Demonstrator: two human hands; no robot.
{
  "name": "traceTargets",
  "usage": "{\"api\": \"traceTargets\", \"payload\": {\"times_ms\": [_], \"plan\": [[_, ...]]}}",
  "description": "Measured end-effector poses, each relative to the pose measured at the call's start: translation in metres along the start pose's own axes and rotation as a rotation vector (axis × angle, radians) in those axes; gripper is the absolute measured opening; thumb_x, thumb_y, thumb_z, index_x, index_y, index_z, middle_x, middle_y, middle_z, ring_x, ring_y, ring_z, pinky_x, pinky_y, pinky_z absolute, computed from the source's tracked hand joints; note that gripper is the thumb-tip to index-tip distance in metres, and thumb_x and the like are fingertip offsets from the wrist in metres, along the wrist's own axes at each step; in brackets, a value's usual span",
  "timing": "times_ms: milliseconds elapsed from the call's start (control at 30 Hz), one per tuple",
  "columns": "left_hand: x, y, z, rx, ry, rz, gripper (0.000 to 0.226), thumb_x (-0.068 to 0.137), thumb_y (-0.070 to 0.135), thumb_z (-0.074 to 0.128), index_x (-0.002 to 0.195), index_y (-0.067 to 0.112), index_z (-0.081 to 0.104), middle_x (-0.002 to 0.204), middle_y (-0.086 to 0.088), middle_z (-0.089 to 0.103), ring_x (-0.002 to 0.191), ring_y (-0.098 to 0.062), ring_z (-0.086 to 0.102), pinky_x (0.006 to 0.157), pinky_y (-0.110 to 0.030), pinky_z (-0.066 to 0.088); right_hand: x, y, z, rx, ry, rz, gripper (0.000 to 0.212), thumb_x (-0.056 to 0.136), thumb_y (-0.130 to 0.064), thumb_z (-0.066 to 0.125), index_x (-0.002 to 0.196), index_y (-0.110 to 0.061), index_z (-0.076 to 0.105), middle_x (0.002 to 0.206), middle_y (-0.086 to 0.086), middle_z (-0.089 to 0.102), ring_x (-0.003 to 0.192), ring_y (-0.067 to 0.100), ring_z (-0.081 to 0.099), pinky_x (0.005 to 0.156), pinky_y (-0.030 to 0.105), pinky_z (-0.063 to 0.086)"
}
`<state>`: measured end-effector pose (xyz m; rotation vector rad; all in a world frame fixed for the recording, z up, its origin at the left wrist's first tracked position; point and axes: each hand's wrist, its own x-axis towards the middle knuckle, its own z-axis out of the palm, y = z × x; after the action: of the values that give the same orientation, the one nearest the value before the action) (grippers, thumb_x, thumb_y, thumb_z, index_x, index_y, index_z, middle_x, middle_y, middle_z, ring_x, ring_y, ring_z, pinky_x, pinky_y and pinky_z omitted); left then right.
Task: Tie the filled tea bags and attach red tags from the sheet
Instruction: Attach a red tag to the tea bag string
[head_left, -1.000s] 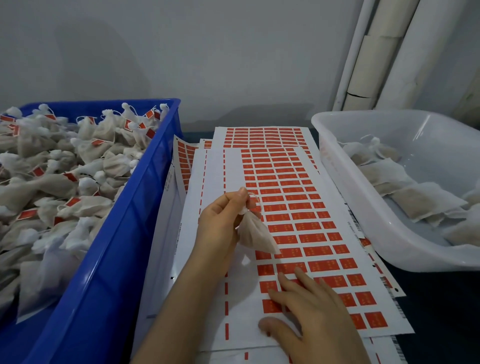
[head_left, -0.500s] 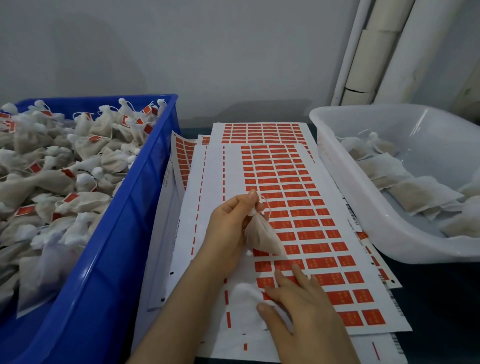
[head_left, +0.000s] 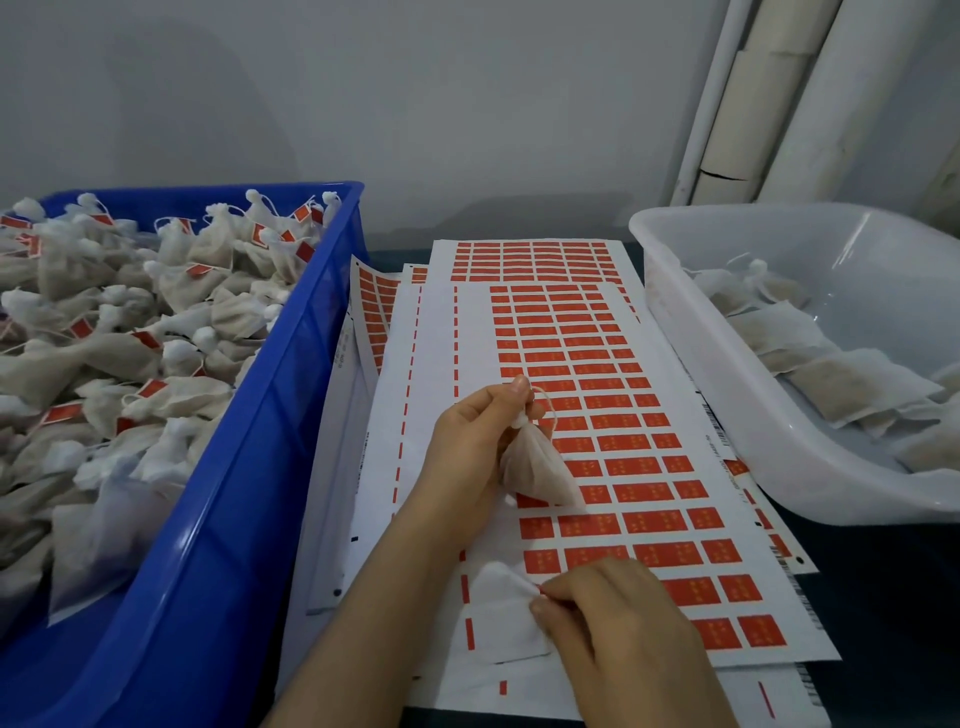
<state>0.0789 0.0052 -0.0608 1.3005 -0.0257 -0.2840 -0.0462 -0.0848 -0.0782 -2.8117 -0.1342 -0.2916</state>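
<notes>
**Right hand lifts a flap at the near edge of the sheet**

Since a second ago, the right hand (head_left: 618, 629) has gone from lying flat on the tag sheet (head_left: 613, 415) to pinching: its fingers are now curled together at the sheet's near left part, thumb and forefinger nipped on the edge of a white flap (head_left: 501, 618) that curls up off the sheet. Whether a red tag sits between the fingertips cannot be told.

Head view: the left hand (head_left: 467, 447) hangs above the middle of the sheet, much as before, its fingers clamped on the gathered neck of a filled tea bag (head_left: 535, 467), which dangles below them over the red tags, a thin loop of string showing beside the fingertips. Several such sheets lie stacked on the dark tabletop (head_left: 883, 597). To the left stands a blue crate (head_left: 249, 467) heaped with tied, tagged bags (head_left: 130, 332). To the right, a white tub (head_left: 779, 431) holds flat, untied bags (head_left: 831, 374). Pale pipes (head_left: 769, 93) run up the wall behind.
</notes>
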Motion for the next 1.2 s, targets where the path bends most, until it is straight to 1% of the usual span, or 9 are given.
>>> {"api": "traceTargets", "payload": {"times_ms": [133,200,267,533,633,767,933,1133,1200], "plan": [[0.001,0.0,0.0,-0.009,0.001,-0.012,0.022,0.09,0.036,0.054,0.102,0.021,0.065,0.102,0.001,0.073,0.09,-0.019,0.071,0.078,-0.034,0.058,0.003,0.001,-0.008,0.083,-0.009,-0.087,0.025,0.055,-0.046,0.077,0.057,-0.023,0.067,0.056,-0.007,0.064,0.05,0.008,0.063,0.052,0.017,0.052],[0.001,0.0,0.0,-0.008,-0.001,-0.011,0.022,0.09,0.036,0.054,0.101,0.021,0.065,0.101,0.002,0.073,0.09,-0.019,0.071,0.078,-0.034,0.058,0.008,-0.001,-0.016,0.082,-0.133,-0.05,0.029,0.069,-0.046,0.07,0.087,-0.024,0.071,0.089,-0.009,0.069,0.08,0.002,0.065,0.082,0.025,0.051],[0.001,0.0,-0.001,-0.005,-0.001,-0.007,0.021,0.089,0.037,0.055,0.099,0.022,0.066,0.101,0.002,0.073,0.09,-0.019,0.071,0.08,-0.036,0.058,0.005,0.005,-0.012,0.162,-0.078,-0.041,0.035,0.089,-0.049,0.045,0.121,-0.036,0.053,0.126,-0.02,0.05,0.111,-0.006,0.045,0.104,0.012,0.024],[0.001,-0.001,-0.001,0.012,-0.003,-0.01,0.019,0.089,0.036,0.055,0.095,0.023,0.066,0.097,0.004,0.074,0.088,-0.018,0.072,0.078,-0.035,0.058,0.011,0.012,-0.013,0.101,-0.272,-0.058,0.04,0.098,-0.044,0.027,0.135,-0.034,0.037,0.141,-0.017,0.037,0.125,-0.004,0.033,0.104,0.009,0.011],[0.0,0.0,-0.001,0.025,-0.003,-0.017,0.02,0.089,0.036,0.054,0.095,0.022,0.067,0.099,0.003,0.073,0.089,-0.018,0.071,0.08,-0.035,0.057,0.012,0.015,-0.013,0.133,-0.285,-0.04,0.038,0.098,-0.044,0.03,0.132,-0.034,0.041,0.138,-0.016,0.042,0.12,-0.004,0.038,0.1,0.006,0.018],[-0.001,0.001,-0.001,0.03,-0.004,-0.03,0.021,0.088,0.037,0.055,0.097,0.021,0.067,0.102,0.001,0.073,0.092,-0.02,0.071,0.084,-0.039,0.056,0.018,0.019,-0.013,0.247,-0.262,0.103,0.022,0.09,-0.046,0.049,0.11,-0.041,0.057,0.112,-0.023,0.056,0.074,-0.009,0.046,0.063,-0.005,0.02],[-0.002,0.0,-0.002,0.057,-0.02,-0.038,0.025,0.086,0.041,0.056,0.098,0.022,0.067,0.1,0.003,0.073,0.091,-0.019,0.071,0.086,-0.042,0.055,0.02,0.019,-0.013,0.336,-0.317,0.237,0.002,0.086,-0.04,0.059,0.087,-0.042,0.059,0.085,-0.024,0.055,0.069,-0.008,0.05,0.06,-0.002,0.027],[-0.005,-0.001,-0.003,0.078,-0.057,-0.023,0.042,0.071,0.048,0.058,0.101,0.019,0.066,0.101,0.003,0.073,0.091,-0.018,0.071,0.087,-0.041,0.055,0.02,0.018,-0.016,0.377,-0.358,0.311,0.008,0.087,-0.04,0.059,0.092,-0.037,0.064,0.097,-0.021,0.061,0.076,-0.003,0.053,0.076,0.005,0.037],[-0.005,-0.001,-0.003,0.08,-0.067,-0.027,0.043,0.071,0.048,0.058,0.104,0.021,0.066,0.101,0.004,0.073,0.091,-0.017,0.071,0.086,-0.04,0.056,0.023,0.02,-0.018,0.428,-0.375,0.353,0.009,0.085,-0.039,0.062,0.077,-0.034,0.063,0.083,-0.021,0.062,0.071,-0.002,0.056,0.062,0.002,0.035]]}}
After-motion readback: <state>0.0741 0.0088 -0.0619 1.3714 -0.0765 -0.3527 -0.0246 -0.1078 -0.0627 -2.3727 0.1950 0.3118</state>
